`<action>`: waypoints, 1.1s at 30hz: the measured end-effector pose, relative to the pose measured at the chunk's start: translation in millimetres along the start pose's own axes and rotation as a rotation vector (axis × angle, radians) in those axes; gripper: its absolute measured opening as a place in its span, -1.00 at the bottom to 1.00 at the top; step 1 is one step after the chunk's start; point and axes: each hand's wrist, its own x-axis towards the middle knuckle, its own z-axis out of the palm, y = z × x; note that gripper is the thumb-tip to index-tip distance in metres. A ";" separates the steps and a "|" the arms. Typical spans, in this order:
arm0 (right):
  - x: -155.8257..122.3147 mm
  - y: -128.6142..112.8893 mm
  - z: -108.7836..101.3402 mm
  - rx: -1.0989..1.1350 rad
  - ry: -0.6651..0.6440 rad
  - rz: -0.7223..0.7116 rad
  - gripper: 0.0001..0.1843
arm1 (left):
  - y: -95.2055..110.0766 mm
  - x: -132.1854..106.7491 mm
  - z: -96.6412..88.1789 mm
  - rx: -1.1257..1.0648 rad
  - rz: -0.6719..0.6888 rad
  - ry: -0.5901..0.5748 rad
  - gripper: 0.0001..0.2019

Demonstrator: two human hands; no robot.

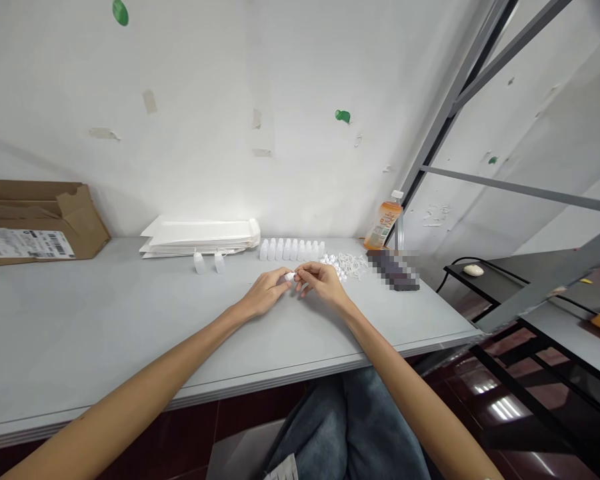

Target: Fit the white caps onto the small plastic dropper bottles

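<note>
My left hand [269,291] is closed around a small white plastic dropper bottle [290,276], most of which its fingers hide. Thumb and fingers of my right hand [321,281] are pinched together at the bottle's right end; what they hold there is too small to make out. Behind my hands stand several small white bottles [293,250] in close rows. Just right of them lie a pile of white caps [334,265] and a heap of small white plastic pieces [354,265]. Two more bottles, one at the left [199,263] and its neighbour [219,263], stand upright with thin pieces at their tops.
A stack of white envelopes or sheets [200,235] lies against the wall, with an open cardboard box [40,220] at far left. An orange drink bottle [383,221] and a blurred dark object [394,269] are at the right, near a grey metal frame [430,147].
</note>
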 end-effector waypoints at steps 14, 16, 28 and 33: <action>-0.8 4.0 -3.9 -0.375 0.171 -0.114 -0.70 | -13.7 8.8 -2.5 -0.016 -0.009 0.193 -0.59; -2.2 5.8 -2.9 -0.613 0.143 -0.198 -0.76 | -18.1 11.5 -4.9 0.041 -0.051 0.265 -0.64; -2.2 10.9 -5.5 -0.994 0.092 -0.272 -0.75 | -25.5 4.2 -28.4 0.453 -0.457 0.435 -0.78; -2.7 8.9 -6.0 -1.011 0.082 -0.235 -0.72 | -37.7 2.7 -39.6 0.610 -0.572 0.456 -0.68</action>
